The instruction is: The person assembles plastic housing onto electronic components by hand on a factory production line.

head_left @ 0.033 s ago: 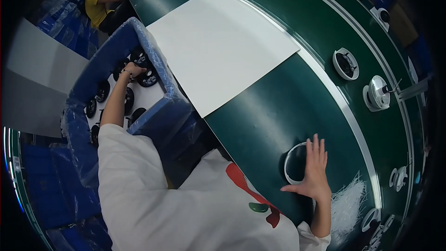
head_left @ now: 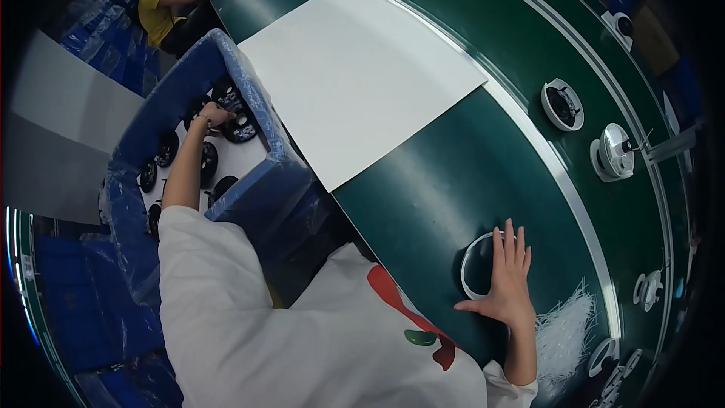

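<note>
Right hand (head_left: 507,283): palm down, fingers spread wide and pointing far, thumb out to the left, over the right side of a thin white ring (head_left: 464,276); contact cannot be told. The circular ring lies flat on the smooth green table (head_left: 411,181), opening upward. Left hand (head_left: 217,114): extended far left into a blue, plastic-wrapped bin (head_left: 249,83), fingers at a glossy black disc (head_left: 242,128) facing up; grip hidden.
</note>
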{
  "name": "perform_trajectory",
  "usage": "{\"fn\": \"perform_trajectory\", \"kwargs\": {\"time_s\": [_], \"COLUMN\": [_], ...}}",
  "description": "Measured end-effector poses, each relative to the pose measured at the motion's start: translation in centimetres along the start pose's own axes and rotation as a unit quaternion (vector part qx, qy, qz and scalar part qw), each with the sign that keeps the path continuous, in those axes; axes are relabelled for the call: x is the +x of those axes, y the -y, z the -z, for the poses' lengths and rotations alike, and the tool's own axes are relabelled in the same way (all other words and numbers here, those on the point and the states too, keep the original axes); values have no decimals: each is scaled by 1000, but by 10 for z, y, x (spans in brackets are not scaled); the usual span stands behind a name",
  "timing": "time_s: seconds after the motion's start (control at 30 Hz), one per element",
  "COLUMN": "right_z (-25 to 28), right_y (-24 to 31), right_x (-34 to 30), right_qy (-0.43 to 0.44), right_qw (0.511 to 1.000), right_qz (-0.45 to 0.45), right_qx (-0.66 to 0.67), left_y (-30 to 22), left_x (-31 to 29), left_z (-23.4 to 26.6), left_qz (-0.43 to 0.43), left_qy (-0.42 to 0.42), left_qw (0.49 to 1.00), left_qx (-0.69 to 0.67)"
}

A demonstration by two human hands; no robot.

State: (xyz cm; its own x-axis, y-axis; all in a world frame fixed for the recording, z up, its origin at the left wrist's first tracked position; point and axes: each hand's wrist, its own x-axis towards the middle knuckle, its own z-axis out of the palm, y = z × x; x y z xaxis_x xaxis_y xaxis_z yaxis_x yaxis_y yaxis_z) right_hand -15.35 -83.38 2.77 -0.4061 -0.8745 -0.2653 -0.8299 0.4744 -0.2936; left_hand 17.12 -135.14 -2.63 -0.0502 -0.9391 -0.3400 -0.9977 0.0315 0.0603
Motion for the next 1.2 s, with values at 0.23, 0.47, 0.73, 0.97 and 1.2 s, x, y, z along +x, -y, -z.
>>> {"fn": "perform_trajectory", "kwargs": {"time_s": [0.23,0.47,0.73,0.97,1.2], "right_z": [-22,-36,-13,-7,-9], "right_y": [-24,-31,24,55,82], "right_x": [6,17,83,89,102], "right_qy": [-24,-198,-364,-448,-428], "right_qw": [999,909,599,693,838], "right_qz": [-32,2,36,-9,-73], "right_qx": [28,366,712,564,330], "left_y": [-30,-148,-287,-269,-270], "left_x": [-109,-227,-268,-252,-237], "left_z": [42,10,-106,-100,-89], "left_qz": [-65,-364,-494,-517,-323], "left_qy": [-123,-128,248,497,588], "left_qw": [980,720,564,471,383], "left_qx": [-143,-577,-613,-514,-635]}}
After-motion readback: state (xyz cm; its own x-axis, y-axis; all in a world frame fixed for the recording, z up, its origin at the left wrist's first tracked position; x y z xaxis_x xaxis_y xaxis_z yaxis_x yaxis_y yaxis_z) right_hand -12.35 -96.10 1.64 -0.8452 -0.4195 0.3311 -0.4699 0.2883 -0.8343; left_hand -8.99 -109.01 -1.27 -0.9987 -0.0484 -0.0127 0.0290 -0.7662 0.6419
